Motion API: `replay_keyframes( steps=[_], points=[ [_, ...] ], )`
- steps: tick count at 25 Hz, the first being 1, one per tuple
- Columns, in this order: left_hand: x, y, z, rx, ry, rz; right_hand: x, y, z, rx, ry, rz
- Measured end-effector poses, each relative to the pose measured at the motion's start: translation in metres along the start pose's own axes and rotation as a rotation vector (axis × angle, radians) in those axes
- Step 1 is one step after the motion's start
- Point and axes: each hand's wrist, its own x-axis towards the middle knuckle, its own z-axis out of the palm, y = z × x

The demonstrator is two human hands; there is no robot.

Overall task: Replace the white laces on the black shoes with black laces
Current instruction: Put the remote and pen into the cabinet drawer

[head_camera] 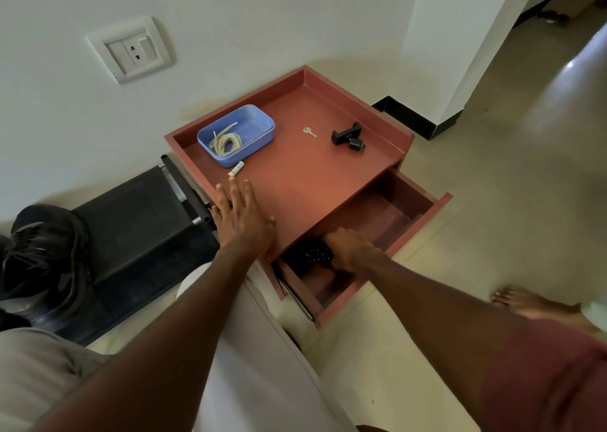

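A coil of white laces (225,142) lies loosely bundled in the left end of a blue plastic tub (259,128) on the red table (305,175), with one tipped end sticking up toward the tub's rim. A black shoe (42,251) rests on a dark stand at the far left, well apart from the laces, toe toward the wall.

So the desk (305,182) sits mid-frame against the wall. On it, toward the upper left, there's a tub (259,129) with coiled laces (226,142) in it, and a battery (236,169) just in front of that. A key (309,132) lies further right, then a phone clamp (348,136) right of the key. The drawer (423,224) hangs open at the lower right. A shoe (46,251) sits on a low rack (138,234) far left.
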Motion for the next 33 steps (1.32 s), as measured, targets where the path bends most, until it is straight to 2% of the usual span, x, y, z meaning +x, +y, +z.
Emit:
replay_keyframes(
  steps=[5, 8, 12, 15, 18, 21, 23, 28, 33],
  points=[
    [0.000, 0.001, 0.002, 0.021, -0.011, -0.001, 0.017, -0.009, 0.022, -0.031, -0.072, 0.014],
    [0.000, 0.001, -0.002, -0.002, -0.019, 0.007, 0.012, -0.011, 0.014, -0.040, -0.029, -0.007],
    [-0.003, -0.002, -0.007, -0.129, 0.018, 0.013, -0.013, -0.022, -0.021, 0.021, 0.196, 0.068],
    [-0.006, -0.007, -0.012, -0.227, 0.055, -0.173, -0.025, -0.036, -0.045, 0.129, 0.440, 0.038],
    [-0.001, -0.011, -0.019, -0.327, -0.024, -0.260, -0.014, -0.060, -0.067, 0.297, 0.589, -0.026],
    [0.002, -0.014, -0.026, -0.556, -0.031, -0.386, 0.024, -0.086, -0.080, 0.410, 0.525, -0.056],
    [0.004, -0.020, -0.025, -0.608, -0.075, -0.436, 0.051, -0.102, -0.081, 0.427, 0.437, -0.062],
    [0.011, -0.036, -0.012, -0.539, -0.063, -0.401, 0.084, -0.130, -0.081, 0.355, 0.343, -0.171],
    [0.008, -0.032, -0.010, -0.481, -0.018, -0.398, 0.076, -0.119, -0.079, 0.357, 0.440, -0.054]
  ],
)
